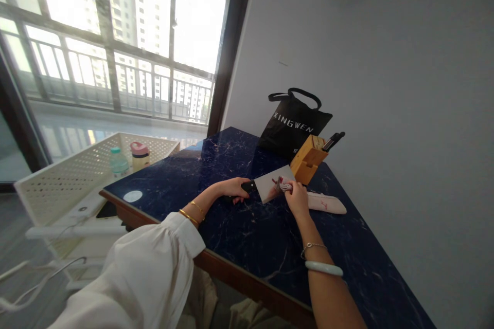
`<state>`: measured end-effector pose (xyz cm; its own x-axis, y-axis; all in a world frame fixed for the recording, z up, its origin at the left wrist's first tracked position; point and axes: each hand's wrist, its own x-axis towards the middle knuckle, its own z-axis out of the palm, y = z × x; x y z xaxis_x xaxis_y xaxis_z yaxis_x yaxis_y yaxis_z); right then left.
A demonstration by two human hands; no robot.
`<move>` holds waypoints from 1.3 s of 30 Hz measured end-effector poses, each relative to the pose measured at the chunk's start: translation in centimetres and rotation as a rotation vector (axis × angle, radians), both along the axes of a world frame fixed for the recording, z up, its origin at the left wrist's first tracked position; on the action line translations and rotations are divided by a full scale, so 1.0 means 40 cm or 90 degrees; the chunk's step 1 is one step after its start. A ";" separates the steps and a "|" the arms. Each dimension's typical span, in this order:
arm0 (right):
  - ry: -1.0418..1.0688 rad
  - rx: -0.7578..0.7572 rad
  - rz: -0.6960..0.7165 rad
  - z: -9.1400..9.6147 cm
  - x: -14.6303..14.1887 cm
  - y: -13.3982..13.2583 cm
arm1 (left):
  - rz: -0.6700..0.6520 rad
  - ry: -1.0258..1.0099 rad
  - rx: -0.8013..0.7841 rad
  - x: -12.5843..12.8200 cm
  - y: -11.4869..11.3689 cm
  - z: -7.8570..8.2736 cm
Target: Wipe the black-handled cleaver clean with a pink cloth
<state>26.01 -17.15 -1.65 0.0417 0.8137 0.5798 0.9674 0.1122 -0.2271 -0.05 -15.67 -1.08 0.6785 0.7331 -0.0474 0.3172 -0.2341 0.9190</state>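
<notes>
Grey wall [366, 87] and bright glazing [196, 25] bound the room behind a dark blue marbled table [239, 236]. Over it we find a broad-bladed knife [267, 181], held between the near edge and the wall-side edge. Its black handle [249, 185] is clamped in the left hand [236, 188]; the right hand [297, 197] pinches a bunched cloth [284, 185] against the blade. We cannot tell whether the blade touches the table, nor which side is sharpened. In our judgement, the right hand could be cut if the cloth slipped or the left grip let the blade turn. Just beyond the blade, a wooden knife block [306, 162] stands by the wall-side edge; an outward swing might knock it. Beside the right hand lies a pale pouch-like item [328, 203]. Further out, we note a black bag [287, 133] toward the far corner and a white disc [133, 196] near the left corner.
</notes>
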 end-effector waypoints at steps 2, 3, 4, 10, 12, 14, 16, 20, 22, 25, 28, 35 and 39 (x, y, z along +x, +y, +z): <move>0.022 0.031 -0.021 -0.002 0.026 0.010 | -0.007 -0.001 0.009 0.000 -0.002 0.001; 0.033 0.046 -0.027 -0.003 0.037 0.015 | -0.010 -0.001 0.014 0.000 -0.003 0.001; 0.043 0.058 -0.031 -0.004 0.047 0.019 | -0.011 0.000 0.018 0.001 -0.004 0.002; 0.065 0.063 0.000 -0.016 0.057 0.029 | -0.004 0.013 0.022 0.001 -0.006 0.005; 0.053 0.052 0.021 -0.019 0.040 0.025 | 0.000 0.011 0.024 0.000 -0.006 0.004; 0.042 0.044 0.038 -0.018 0.021 0.021 | 0.004 0.009 0.026 0.000 -0.007 0.003; 0.037 0.046 0.048 -0.011 0.009 0.017 | 0.005 0.006 0.029 0.002 -0.008 0.003; 0.053 0.085 0.031 0.007 0.018 0.015 | -0.011 0.003 0.036 0.004 -0.013 0.007; 0.062 0.118 0.023 0.010 0.030 0.017 | -0.022 0.005 0.040 0.004 -0.016 0.010; 0.047 0.138 0.037 0.002 0.037 0.022 | -0.013 0.015 0.036 0.004 -0.018 0.010; 0.012 0.114 0.081 -0.011 0.020 0.024 | 0.001 0.024 0.026 0.005 -0.014 0.007; 0.003 0.096 0.175 -0.008 -0.023 0.017 | 0.006 0.027 0.024 0.005 -0.008 0.002; 0.011 0.140 0.109 0.006 0.015 0.020 | 0.001 0.031 0.022 0.005 -0.012 0.004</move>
